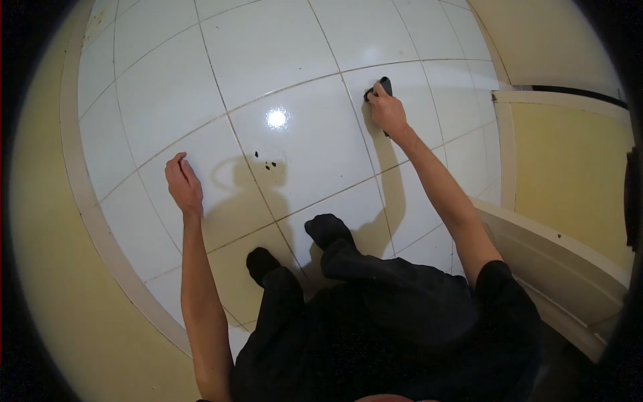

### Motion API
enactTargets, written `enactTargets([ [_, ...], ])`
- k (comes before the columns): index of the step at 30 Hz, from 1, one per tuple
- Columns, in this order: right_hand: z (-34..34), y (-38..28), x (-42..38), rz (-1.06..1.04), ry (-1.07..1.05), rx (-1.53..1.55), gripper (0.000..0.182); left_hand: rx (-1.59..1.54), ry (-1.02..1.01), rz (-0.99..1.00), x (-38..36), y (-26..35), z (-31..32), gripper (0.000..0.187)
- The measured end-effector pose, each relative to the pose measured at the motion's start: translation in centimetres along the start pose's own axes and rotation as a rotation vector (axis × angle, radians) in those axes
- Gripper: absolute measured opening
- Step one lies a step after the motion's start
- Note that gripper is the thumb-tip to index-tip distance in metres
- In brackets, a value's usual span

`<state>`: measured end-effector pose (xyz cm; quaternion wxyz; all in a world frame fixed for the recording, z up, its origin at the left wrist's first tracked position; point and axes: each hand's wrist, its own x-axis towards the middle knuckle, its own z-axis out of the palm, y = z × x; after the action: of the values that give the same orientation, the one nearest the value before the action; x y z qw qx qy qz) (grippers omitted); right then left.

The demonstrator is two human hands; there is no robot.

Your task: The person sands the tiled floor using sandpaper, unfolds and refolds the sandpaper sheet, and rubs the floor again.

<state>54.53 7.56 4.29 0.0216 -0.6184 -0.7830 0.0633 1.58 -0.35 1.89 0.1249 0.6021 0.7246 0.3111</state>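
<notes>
My right hand [388,115] is closed around a black object [386,86] above or on the white floor tiles, at the upper right. Part of it sticks out past my fingers and a little shows below my hand; its kind is hard to make out. Off to the left, my left hand [183,184] hangs over the tiles with loosely bent fingers and nothing visible in it. Between my hands, several small black bits [268,167] lie on the tiled floor [301,127].
My feet in black socks, the left foot [262,265] and the right foot [328,230], stand on the tiles. A yellowish wall [50,254] runs along the left. At right are an open door [549,238] and a door frame [507,151].
</notes>
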Motion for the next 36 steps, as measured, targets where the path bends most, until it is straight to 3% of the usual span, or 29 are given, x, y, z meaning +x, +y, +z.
enactTargets([
  [36,-0.6,-0.5,0.5,0.056,-0.169,-0.005,0.015,-0.005,-0.036,-0.043,-0.2,-0.2,0.1,0.024],
])
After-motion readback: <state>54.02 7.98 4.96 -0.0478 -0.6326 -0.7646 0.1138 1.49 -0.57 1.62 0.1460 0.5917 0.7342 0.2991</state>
